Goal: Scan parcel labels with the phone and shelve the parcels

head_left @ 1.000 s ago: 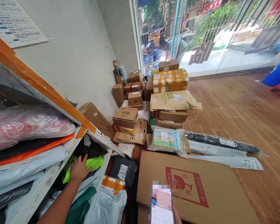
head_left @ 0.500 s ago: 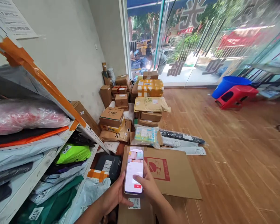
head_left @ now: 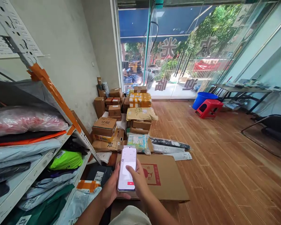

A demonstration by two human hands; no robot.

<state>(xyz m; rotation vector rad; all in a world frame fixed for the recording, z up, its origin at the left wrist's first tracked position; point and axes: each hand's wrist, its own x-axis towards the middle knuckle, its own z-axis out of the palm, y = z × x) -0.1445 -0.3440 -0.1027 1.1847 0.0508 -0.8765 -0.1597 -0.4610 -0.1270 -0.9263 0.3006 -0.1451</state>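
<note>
I hold a white phone (head_left: 126, 167) upright in front of me, its screen lit. My left hand (head_left: 109, 191) wraps round its lower left edge from below. My right hand (head_left: 140, 182) grips the right edge, and its thumb rests on the screen. Both hands hover over a large flat cardboard box (head_left: 168, 181) with a red print that lies on the floor. To the left, a metal shelf (head_left: 41, 164) is packed with soft parcels, among them a bright green one (head_left: 66, 160).
Stacked cardboard boxes (head_left: 105, 126) and bagged parcels (head_left: 141, 114) fill the floor along the wall up to the glass doors (head_left: 178, 62). A red stool (head_left: 208, 107) and a blue bin (head_left: 201, 97) stand further right, with a table (head_left: 243, 88) and a chair (head_left: 271, 131). Wooden floor lies to the right.
My left hand has left the green parcel on the shelf and come to the phone. The phone rose into view, both hands now on it. My view lifted towards the doors.
</note>
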